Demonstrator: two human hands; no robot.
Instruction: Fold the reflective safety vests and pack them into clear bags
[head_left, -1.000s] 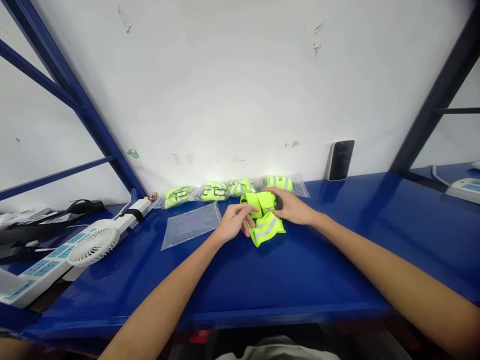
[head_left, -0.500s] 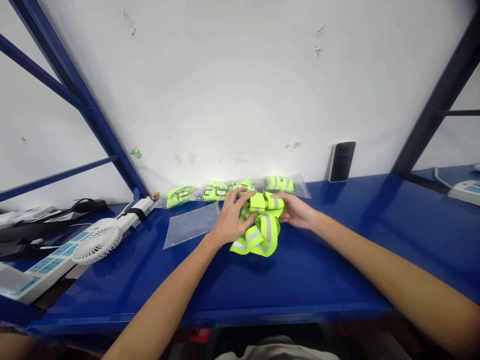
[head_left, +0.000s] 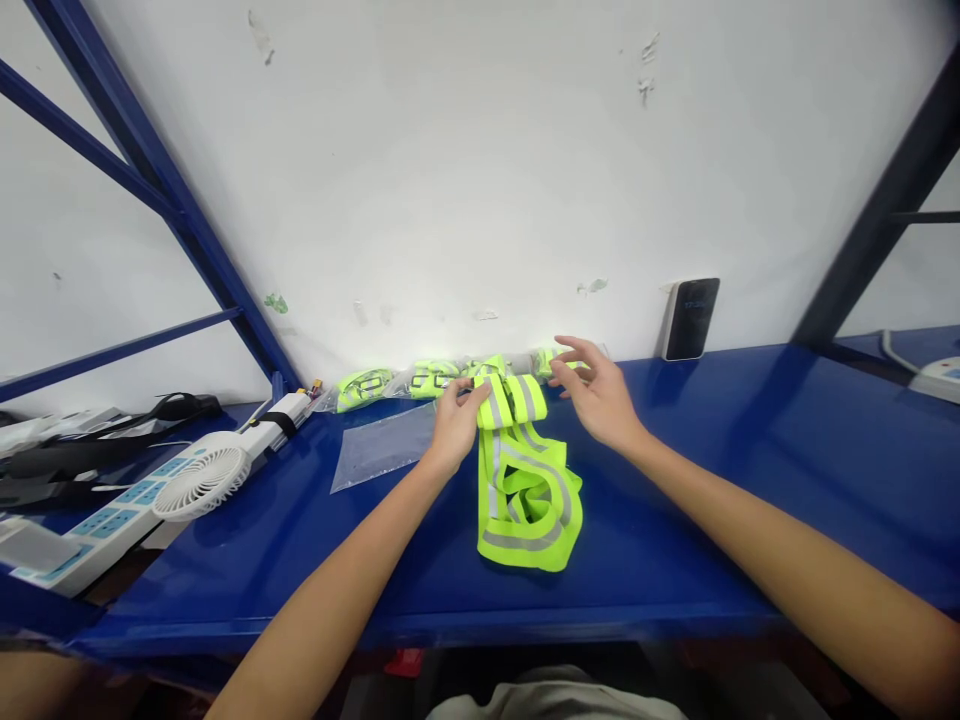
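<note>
A neon-yellow reflective strap (head_left: 531, 548) with silver stripes lies on the blue table. Its far end is rolled into two bundles side by side, and its near part spreads in loose loops. My left hand (head_left: 456, 425) pinches the left rolled bundle between thumb and fingers. To the right of the bundles, my right hand (head_left: 596, 392) hovers open, its fingers apart and holding nothing. A flat clear plastic bag (head_left: 384, 445) lies left of my left hand. Behind the hands, several bagged reflective straps (head_left: 364, 388) sit in a row along the wall.
A white power strip (head_left: 112, 520) runs along the left side, with a small white fan (head_left: 201, 480) on it. Black straps (head_left: 90, 440) lie beyond. A phone (head_left: 691, 318) leans against the wall at right. Blue rack posts (head_left: 180, 215) rise at left.
My right hand has let go of the strap and moved up and right, opening. The strap's loose loops now spread nearer the table's front edge. My left hand has shifted slightly left.
</note>
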